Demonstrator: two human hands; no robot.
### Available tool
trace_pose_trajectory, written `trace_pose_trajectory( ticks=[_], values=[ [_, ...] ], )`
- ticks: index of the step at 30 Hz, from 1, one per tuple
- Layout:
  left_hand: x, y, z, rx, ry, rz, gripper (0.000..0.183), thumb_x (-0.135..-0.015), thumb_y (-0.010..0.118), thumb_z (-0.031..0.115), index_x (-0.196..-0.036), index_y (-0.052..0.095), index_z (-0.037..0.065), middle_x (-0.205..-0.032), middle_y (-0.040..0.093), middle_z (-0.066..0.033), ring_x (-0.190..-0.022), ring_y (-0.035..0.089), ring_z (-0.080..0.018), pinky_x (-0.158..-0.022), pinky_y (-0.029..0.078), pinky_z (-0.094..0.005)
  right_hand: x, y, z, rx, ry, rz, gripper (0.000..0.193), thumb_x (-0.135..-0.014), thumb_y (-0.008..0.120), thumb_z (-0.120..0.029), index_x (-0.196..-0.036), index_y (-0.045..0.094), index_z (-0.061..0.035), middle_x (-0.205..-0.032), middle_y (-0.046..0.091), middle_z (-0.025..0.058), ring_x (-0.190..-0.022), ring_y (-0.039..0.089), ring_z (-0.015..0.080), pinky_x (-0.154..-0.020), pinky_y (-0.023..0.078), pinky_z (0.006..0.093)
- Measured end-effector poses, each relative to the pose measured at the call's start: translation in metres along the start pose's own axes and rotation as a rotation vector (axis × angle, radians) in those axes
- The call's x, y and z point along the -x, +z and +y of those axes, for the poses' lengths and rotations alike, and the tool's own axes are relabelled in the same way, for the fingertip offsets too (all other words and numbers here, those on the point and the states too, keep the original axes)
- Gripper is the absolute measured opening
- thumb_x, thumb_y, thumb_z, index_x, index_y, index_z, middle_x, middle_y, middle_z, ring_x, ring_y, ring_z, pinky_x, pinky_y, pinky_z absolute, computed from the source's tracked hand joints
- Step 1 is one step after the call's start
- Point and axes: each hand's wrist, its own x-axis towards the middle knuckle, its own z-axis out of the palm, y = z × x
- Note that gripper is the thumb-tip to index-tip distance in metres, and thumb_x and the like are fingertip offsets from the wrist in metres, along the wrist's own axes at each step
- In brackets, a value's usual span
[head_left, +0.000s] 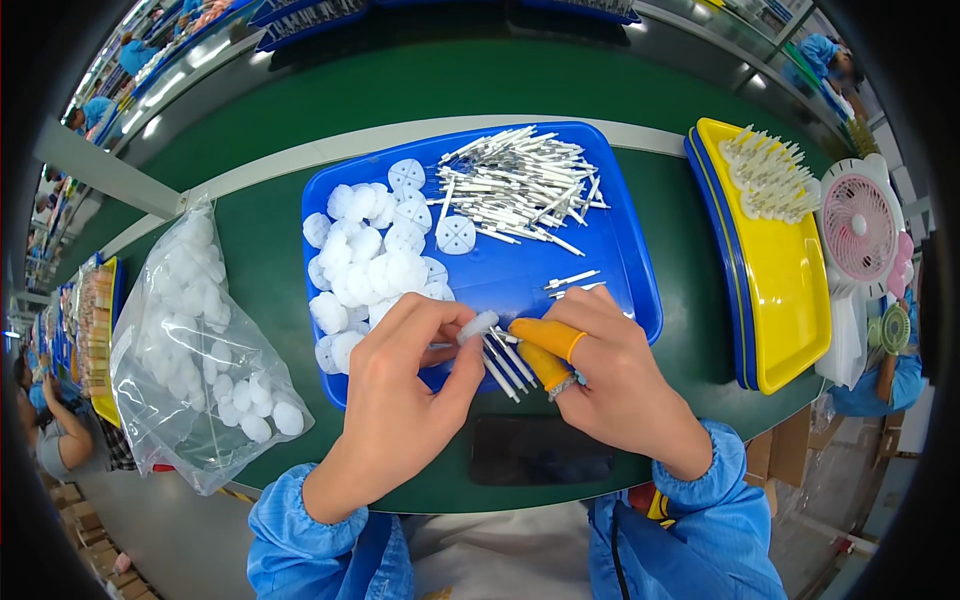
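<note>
My left hand (395, 385) pinches a white round plastic disc (478, 326) between thumb and fingertips, tilted nearly on edge. Yellow finger covers sit on the thumb and a finger of my right hand (620, 365), which closes in beside the disc on a thin white stick, its gripped end mostly hidden. Several thin white sticks (508, 368) fan out under the disc between my hands; whether they are fixed in it I cannot tell. Both hands are over the front edge of a blue tray (632, 290), which holds a heap of discs (365, 262) and a pile of sticks (520, 185).
A clear bag of white discs (190, 340) lies left of the tray. To the right are stacked trays, the top one yellow (785, 325) with upright white pieces (770, 175), and a pink-and-white fan (860, 225). A dark flat phone-like object (540, 452) lies near the table's front edge.
</note>
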Motion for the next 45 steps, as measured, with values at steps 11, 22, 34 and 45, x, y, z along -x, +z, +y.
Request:
trace_pose_trajectory(
  ticks=[11, 22, 34, 45],
  values=[
    [0.003, 0.006, -0.004, -0.047, 0.058, 0.029, 0.012, -0.092, 0.077, -0.007, -0.103, 0.070, -0.008, -0.098, 0.072, -0.0106, -0.088, 0.078, -0.0195, -0.079, 0.070, -0.0341, 0.000, 0.010, -0.005, -0.018, 0.010, -0.066, 0.045, -0.067, 0.075, 0.007, -0.111, 0.076, 0.0097, -0.101, 0.062, 0.0147, -0.099, 0.061, 0.0340, -0.089, 0.048, 0.0472],
    [0.012, 0.009, -0.004, -0.177, 0.123, 0.021, 0.021, -0.088, 0.079, -0.004, -0.107, 0.071, -0.004, -0.096, 0.069, -0.0144, -0.079, 0.075, -0.0273, -0.068, 0.061, -0.0366, 0.006, 0.026, -0.011, -0.112, 0.042, 0.107, 0.039, -0.060, 0.070, 0.011, -0.099, 0.075, 0.0111, -0.086, 0.060, 0.0159, -0.081, 0.059, 0.0366, -0.072, 0.047, 0.0474],
    [0.004, -0.001, 0.007, 0.351, -0.103, -0.030, 0.040, -0.096, 0.075, -0.010, -0.134, 0.065, -0.007, -0.121, 0.073, -0.0121, -0.118, 0.075, -0.0227, -0.100, 0.064, -0.0352, 0.000, 0.007, -0.016, -0.060, 0.024, 0.318, 0.048, -0.070, 0.078, 0.011, -0.116, 0.081, 0.0005, -0.103, 0.072, 0.0120, -0.085, 0.061, 0.0300, -0.073, 0.051, 0.0398],
    [0.006, 0.001, 0.003, 0.262, 0.131, -0.017, 0.053, -0.086, 0.076, -0.018, -0.136, 0.063, -0.007, -0.134, 0.059, -0.0127, -0.125, 0.073, -0.0262, -0.100, 0.065, -0.0340, 0.000, 0.001, -0.021, -0.013, -0.042, 0.225, 0.057, -0.061, 0.073, 0.010, -0.116, 0.083, -0.0011, -0.112, 0.070, 0.0112, -0.087, 0.056, 0.0277, -0.067, 0.047, 0.0344]
  ],
)
